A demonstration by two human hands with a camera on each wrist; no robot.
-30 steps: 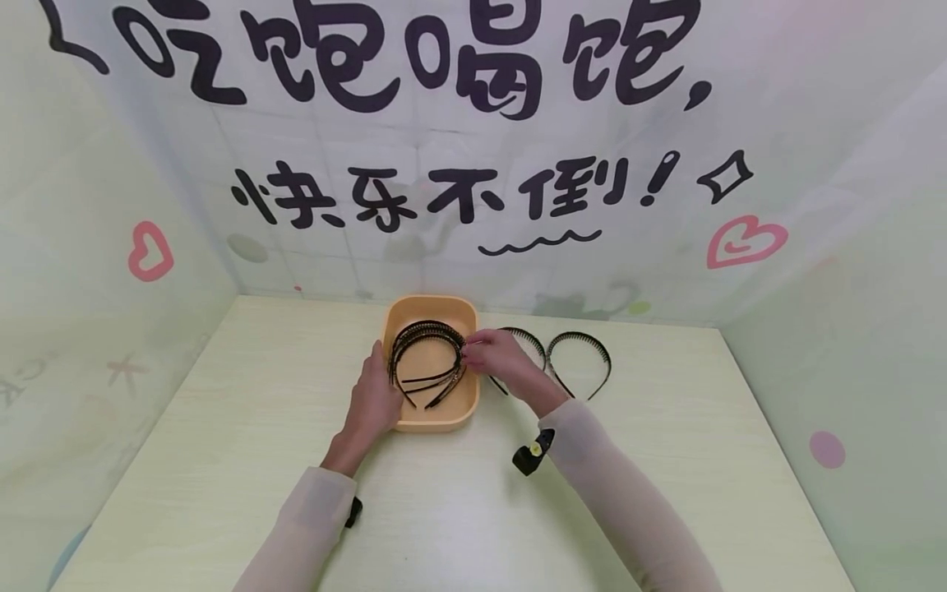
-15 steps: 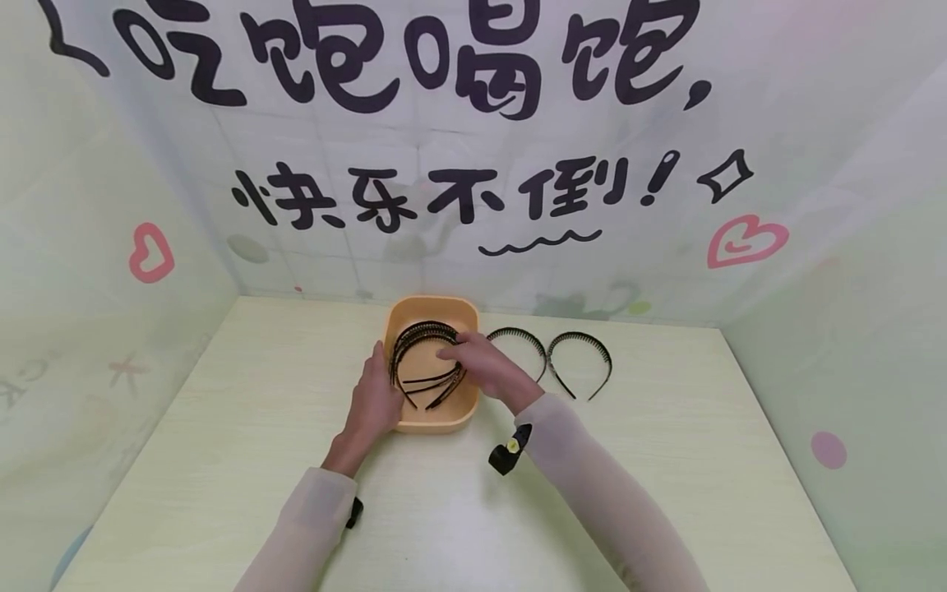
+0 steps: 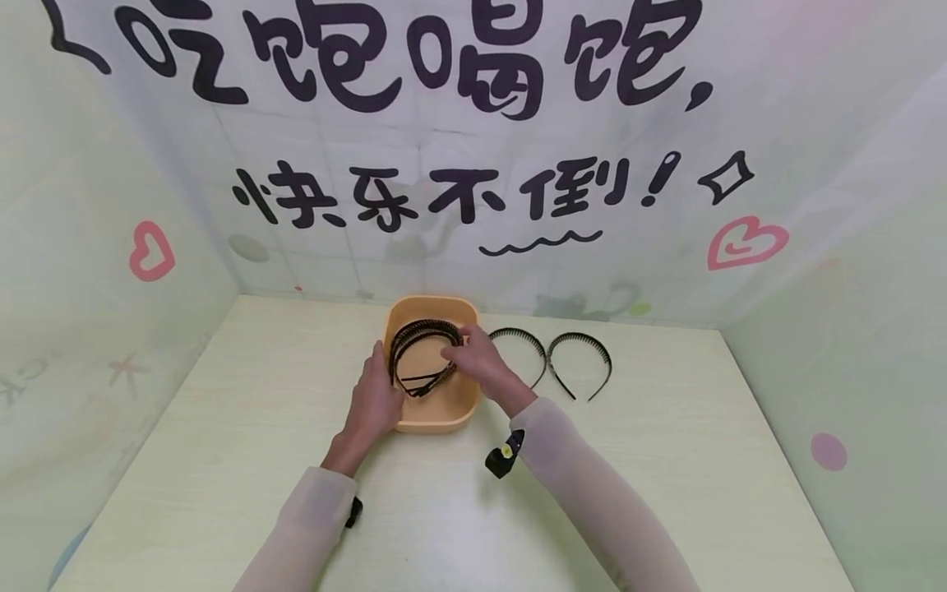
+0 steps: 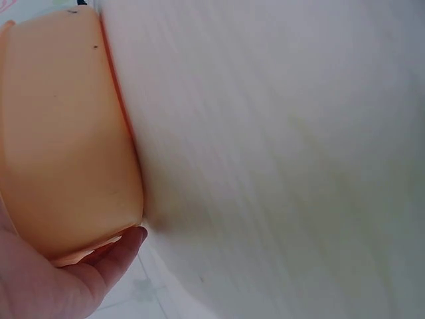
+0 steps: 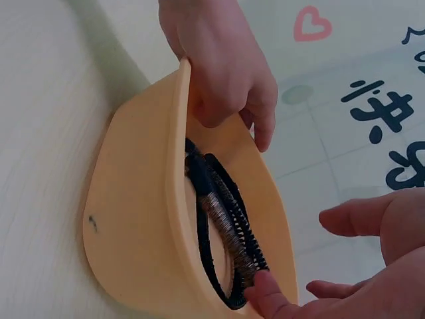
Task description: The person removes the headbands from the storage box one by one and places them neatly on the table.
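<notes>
An orange plastic bin (image 3: 435, 427) stands at the back of the table, with several black toothed headbands (image 3: 423, 326) nested inside it. My left hand (image 3: 372, 404) grips the bin's left wall; in the left wrist view its fingers (image 4: 109, 269) wrap the outside. Over the bin's right rim reaches my right hand (image 3: 481, 359). The right wrist view has that hand's thumb (image 5: 355, 217) spread away from the fingers, and one fingertip (image 5: 265, 287) touches the headbands (image 5: 229, 226) at their side.
Two more black headbands lie side by side right of the bin, a nearer one (image 3: 520, 331) partly behind my right hand and an outer one (image 3: 584, 337). A printed white curtain (image 3: 473, 271) rises behind the table (image 3: 666, 460).
My right hand has moved left from a pinch at the bin's right side and opened out. The headbands' loose ends have shifted up and left, bunching together. The left hand holds still.
</notes>
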